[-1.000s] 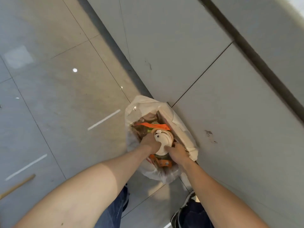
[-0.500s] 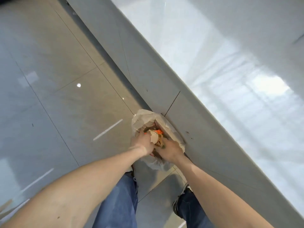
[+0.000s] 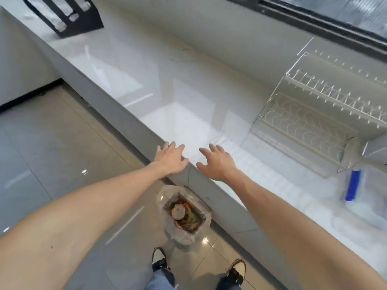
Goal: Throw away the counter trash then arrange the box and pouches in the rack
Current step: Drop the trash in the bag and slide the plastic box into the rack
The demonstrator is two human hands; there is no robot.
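A small trash bin [image 3: 184, 214] lined with a clear bag stands on the floor against the counter front, holding a round white lid and colourful wrappers. My left hand [image 3: 170, 159] hovers at the counter edge, fingers spread and empty. My right hand [image 3: 215, 162] is over the white counter [image 3: 146, 80], also spread and empty. A white wire dish rack [image 3: 318, 114] stands on the counter at the right. Clear pouches with a blue strip [image 3: 356, 191] lie on the counter in front of the rack. I see no box.
A black holder [image 3: 69, 15] with pale items sits at the counter's far left end. A dark-framed window [image 3: 326, 15] runs along the back wall. My feet [image 3: 196, 266] stand on grey floor tiles just behind the bin.
Both hands have left the bin and risen to counter height, letting go of the trash. The view has lifted from the floor to the counter, rack and pouches.
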